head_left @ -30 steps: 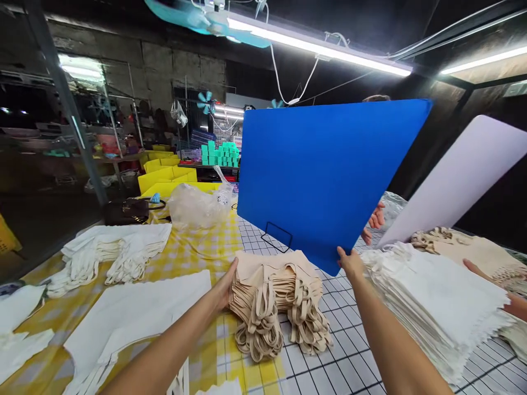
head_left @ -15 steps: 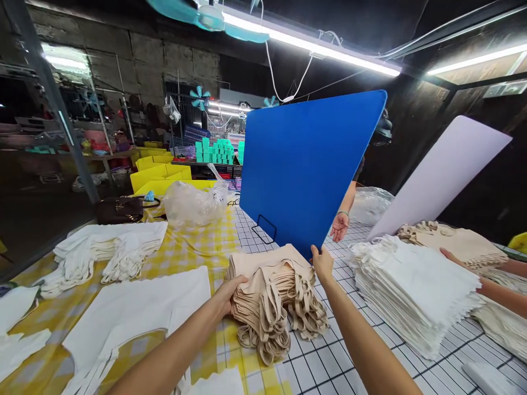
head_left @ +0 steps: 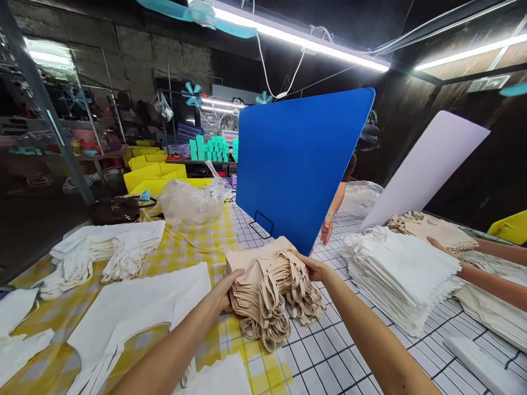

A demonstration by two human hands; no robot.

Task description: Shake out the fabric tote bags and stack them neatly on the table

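Note:
A thick stack of beige cloth pieces with looped straps (head_left: 263, 274) rests on the table in front of me. At its left edge my left hand (head_left: 226, 288) grips the layers, thumb on top and fingers hidden underneath or behind. My right hand (head_left: 313, 266) clasps the upper right corner in the same way. The straps hang in bunches toward me. Just behind the stack stands a blue board (head_left: 296, 170), upright in a thin black wire stand (head_left: 262, 225).
White cut cloth pieces (head_left: 144, 302) lie at left, with a white strapped stack (head_left: 109, 247) behind them. To the right are a tall white cloth stack (head_left: 403, 269) and a tilted pale board (head_left: 428, 164). Another person's arms (head_left: 489, 274) reach in there; someone's hand (head_left: 326, 229) shows behind the blue board.
My right hand has moved from the blue board's lower edge down onto the stack's right corner. My left hand stays on the left edge. The view has shifted slightly.

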